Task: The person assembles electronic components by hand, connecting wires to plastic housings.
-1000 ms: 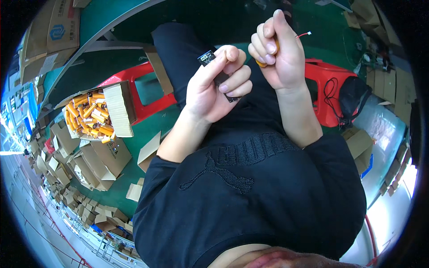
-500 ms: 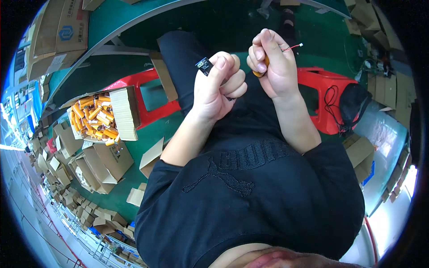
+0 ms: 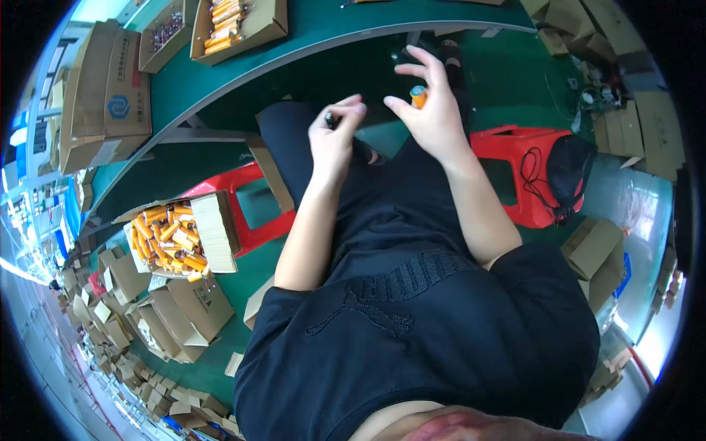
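My left hand [image 3: 332, 143] is raised over my lap with thumb and fingers pinched together. A small dark piece [image 3: 329, 120], seemingly the black circuit board seen a moment ago, shows between its fingers. To its right, my right hand [image 3: 435, 121] has its thumb and upper fingers spread. An orange cylindrical battery [image 3: 418, 96] lies across that hand, kept in by the lower fingers, which are mostly hidden. The battery's red lead is not visible now. The two hands are apart from each other.
A green workbench [image 3: 309, 26] curves ahead, bearing a tray of orange batteries [image 3: 261, 26] and a box of small parts [image 3: 151, 44]. Left stands an open carton of orange batteries [image 3: 218, 234]. Red stools [image 3: 261, 235] flank me; a black bag [image 3: 570, 170] rests on the right one.
The view has shifted, bringing more of the bench into sight. My right hand has uncurled its thumb and upper fingers. My left hand has turned, so the board is less visible.
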The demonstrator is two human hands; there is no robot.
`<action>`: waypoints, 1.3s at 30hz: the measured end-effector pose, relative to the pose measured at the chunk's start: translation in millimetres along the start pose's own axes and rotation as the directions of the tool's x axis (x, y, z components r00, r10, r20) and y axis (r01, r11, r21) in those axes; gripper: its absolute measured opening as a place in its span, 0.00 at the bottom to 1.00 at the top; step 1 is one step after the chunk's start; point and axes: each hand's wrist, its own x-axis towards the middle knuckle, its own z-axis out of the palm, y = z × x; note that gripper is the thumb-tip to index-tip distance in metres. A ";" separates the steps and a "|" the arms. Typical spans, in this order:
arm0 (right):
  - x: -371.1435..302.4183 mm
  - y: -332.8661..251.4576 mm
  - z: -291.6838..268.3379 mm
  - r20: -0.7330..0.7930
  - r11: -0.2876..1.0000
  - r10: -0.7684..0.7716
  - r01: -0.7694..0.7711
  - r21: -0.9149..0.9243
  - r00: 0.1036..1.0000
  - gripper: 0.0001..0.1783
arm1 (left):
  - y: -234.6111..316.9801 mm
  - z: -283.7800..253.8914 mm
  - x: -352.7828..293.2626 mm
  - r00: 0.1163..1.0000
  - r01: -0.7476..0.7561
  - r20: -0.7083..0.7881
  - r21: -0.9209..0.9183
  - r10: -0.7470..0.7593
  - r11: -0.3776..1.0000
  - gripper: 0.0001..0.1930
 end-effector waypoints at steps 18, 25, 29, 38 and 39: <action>-7.4 -29.8 -31.3 0.645 0.929 0.211 0.054 -0.366 0.735 0.12 | 61.6 10.7 -28.4 0.877 -0.442 0.203 -0.012 0.435 0.897 0.21; -8.0 -39.7 -34.5 0.619 0.987 -0.041 -0.065 0.147 0.784 0.13 | 68.1 -1.4 -34.8 0.937 -0.304 0.141 -0.116 0.319 0.946 0.21; -14.0 -46.2 -33.3 0.497 0.979 -0.086 -0.019 0.201 0.863 0.13 | 71.6 -4.5 -34.4 0.962 -0.201 0.130 -0.263 0.241 0.944 0.23; -17.5 -45.5 -32.0 0.464 0.921 -0.046 -0.142 0.362 0.884 0.10 | 62.9 -18.2 -28.4 0.936 -0.205 0.195 -0.378 0.294 0.903 0.16; -19.2 -46.3 -31.3 0.480 0.853 0.044 -0.283 0.438 0.876 0.09 | 60.9 -21.4 -26.1 0.928 -0.180 0.220 -0.443 0.302 0.878 0.16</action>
